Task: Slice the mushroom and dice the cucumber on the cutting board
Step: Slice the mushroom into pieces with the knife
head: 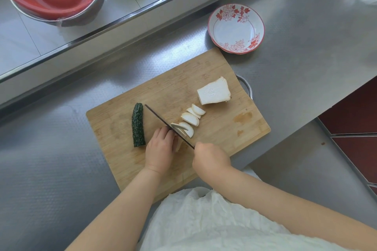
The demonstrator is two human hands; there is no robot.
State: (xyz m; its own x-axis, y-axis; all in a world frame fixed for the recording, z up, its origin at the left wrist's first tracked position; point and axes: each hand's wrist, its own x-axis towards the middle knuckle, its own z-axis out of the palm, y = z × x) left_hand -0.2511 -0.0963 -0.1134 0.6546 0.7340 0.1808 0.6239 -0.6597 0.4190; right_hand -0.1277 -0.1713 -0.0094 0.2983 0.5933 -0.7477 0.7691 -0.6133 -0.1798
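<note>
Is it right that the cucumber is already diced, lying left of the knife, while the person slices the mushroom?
Not quite. In the head view the cucumber lies left of the knife still in one uncut piece, not diced. The rest holds: the right hand grips the knife, and the left hand steadies the mushroom piece being cut, with slices on the cutting board.

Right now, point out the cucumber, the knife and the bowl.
cucumber (138, 125), head view, middle of its skin
knife (161, 120), head view, spine of the blade
bowl (232, 26), head view, bare inner floor
</note>
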